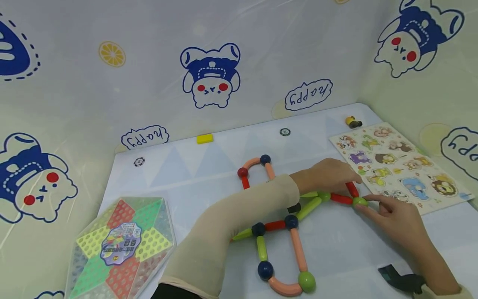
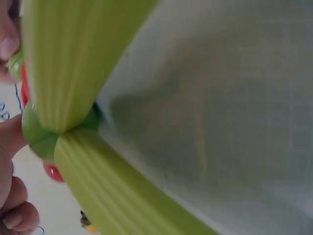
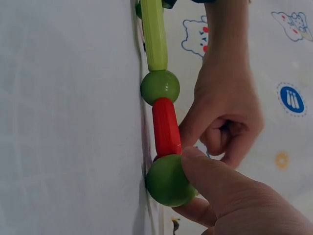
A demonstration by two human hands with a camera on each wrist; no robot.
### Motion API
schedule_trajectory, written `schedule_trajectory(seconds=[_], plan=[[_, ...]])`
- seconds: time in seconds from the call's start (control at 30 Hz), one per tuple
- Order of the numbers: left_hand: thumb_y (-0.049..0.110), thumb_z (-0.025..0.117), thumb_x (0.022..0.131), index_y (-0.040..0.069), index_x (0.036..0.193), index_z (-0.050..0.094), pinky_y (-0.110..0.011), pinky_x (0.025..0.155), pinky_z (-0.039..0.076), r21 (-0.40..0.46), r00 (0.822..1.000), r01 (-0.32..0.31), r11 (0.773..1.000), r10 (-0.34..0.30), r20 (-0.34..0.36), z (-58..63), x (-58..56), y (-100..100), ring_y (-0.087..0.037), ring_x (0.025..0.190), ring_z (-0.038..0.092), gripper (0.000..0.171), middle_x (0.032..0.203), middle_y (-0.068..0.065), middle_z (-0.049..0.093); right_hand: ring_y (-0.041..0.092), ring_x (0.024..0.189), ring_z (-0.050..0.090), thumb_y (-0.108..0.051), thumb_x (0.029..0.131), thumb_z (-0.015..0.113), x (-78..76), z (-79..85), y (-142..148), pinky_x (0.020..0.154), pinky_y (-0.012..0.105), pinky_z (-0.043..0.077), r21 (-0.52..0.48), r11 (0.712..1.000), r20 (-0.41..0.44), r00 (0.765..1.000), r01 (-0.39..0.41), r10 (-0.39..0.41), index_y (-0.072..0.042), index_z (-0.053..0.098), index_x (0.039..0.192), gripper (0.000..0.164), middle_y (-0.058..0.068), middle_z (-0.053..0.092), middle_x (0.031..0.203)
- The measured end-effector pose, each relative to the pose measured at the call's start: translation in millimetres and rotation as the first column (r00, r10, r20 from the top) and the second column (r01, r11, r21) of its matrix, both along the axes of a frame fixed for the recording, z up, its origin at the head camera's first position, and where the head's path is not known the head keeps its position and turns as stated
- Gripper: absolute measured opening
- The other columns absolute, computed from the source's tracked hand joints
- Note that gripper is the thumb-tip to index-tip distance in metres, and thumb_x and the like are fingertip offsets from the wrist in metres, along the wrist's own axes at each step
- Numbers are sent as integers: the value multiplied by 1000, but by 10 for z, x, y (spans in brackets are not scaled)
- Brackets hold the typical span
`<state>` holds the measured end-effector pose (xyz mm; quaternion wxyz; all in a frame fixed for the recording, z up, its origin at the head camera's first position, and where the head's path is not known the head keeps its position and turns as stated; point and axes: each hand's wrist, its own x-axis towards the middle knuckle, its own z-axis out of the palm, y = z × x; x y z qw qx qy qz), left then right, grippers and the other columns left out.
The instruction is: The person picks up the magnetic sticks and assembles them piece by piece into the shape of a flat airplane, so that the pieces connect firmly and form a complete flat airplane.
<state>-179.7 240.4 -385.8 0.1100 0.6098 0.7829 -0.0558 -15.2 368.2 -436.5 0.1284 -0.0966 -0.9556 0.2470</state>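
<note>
A toy figure of coloured rods and balls lies on the white table. In the head view my right hand pinches a green ball at its right end, between thumb and index finger. Two red rods meet at that ball: one red rod links it to another green ball, and a second red rod points away. My left hand grips this second rod, its fingertips partly hidden. Lime rods spread from the nearer green ball in the left wrist view. My left forearm covers part of the figure.
At the left stands a clear polygonal box with coloured dotted panels. An animal sticker sheet lies at the right, beside a small yellow-and-black piece. A yellow block sits near the back edge. Behind is a printed curtain.
</note>
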Motion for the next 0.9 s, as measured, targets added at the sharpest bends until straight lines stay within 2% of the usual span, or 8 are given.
schedule_trajectory(seconds=[0.1, 0.27, 0.37, 0.53, 0.63, 0.73, 0.8, 0.9], plan=[[43, 60, 89, 36, 134, 49, -15, 80, 39, -2, 995, -102, 995, 102, 16, -10, -71, -59, -1, 96, 51, 47, 106, 17, 61, 13, 45, 32, -51, 77, 71, 24, -9, -7, 39, 28, 21, -2, 1000, 19, 1000, 1, -1, -14, 67, 105, 47, 0, 37, 51], [50, 60, 86, 31, 115, 60, -17, 67, 40, 18, 979, -201, 979, 201, 20, -25, -153, -138, -4, 82, 50, 35, 89, 14, 59, 12, 44, 31, -49, 76, 72, 15, -34, -1, 39, 27, 20, 0, 1000, -11, 1000, -17, 17, -14, 68, 105, 46, -1, 37, 51], [50, 62, 85, 32, 112, 62, -17, 68, 39, 23, 971, -238, 971, 237, 36, -34, -150, -155, -4, 83, 49, 33, 90, 14, 58, 11, 43, 30, -46, 77, 73, 0, -45, -1, 38, 27, 20, -2, 999, -36, 999, -36, 35, -14, 67, 107, 44, -2, 37, 50], [50, 63, 84, 34, 122, 58, -16, 72, 40, 8, 949, -309, 951, 307, 75, -29, -159, -242, -3, 88, 50, 42, 98, 15, 60, 10, 42, 30, -45, 79, 72, -98, -49, -23, 38, 27, 20, -5, 997, -26, 997, -75, 75, -12, 67, 110, 45, -2, 37, 50], [50, 61, 85, 34, 130, 53, -16, 78, 42, 21, 944, -325, 945, 323, 67, 67, -163, -315, -1, 93, 52, 48, 108, 16, 61, 11, 43, 30, -47, 79, 71, -101, -49, -17, 38, 27, 21, -4, 998, -11, 998, -65, 65, -13, 67, 111, 47, -2, 37, 51], [47, 59, 89, 33, 134, 49, -16, 83, 41, 71, 949, -314, 947, 312, 42, 246, -180, -505, 0, 102, 53, 49, 119, 17, 59, 13, 45, 31, -50, 79, 69, -97, -49, 2, 39, 28, 21, 4, 999, 11, 999, -44, 44, -14, 66, 113, 50, -1, 38, 51], [44, 56, 91, 31, 133, 51, -16, 80, 43, 127, 958, -287, 950, 287, 16, 388, -182, -705, -1, 100, 55, 45, 117, 16, 61, 14, 46, 32, -52, 80, 67, -82, -45, 22, 40, 28, 21, 9, 1000, 34, 999, -25, 24, -14, 65, 115, 52, 0, 38, 52], [43, 52, 93, 29, 131, 55, -17, 68, 44, 220, 958, -280, 934, 286, 4, 560, -153, -1094, -2, 82, 58, 40, 100, 14, 66, 15, 46, 31, -53, 80, 66, -37, -34, 59, 41, 29, 20, 21, 1000, 50, 999, 8, -9, -15, 64, 116, 53, 1, 37, 52]])
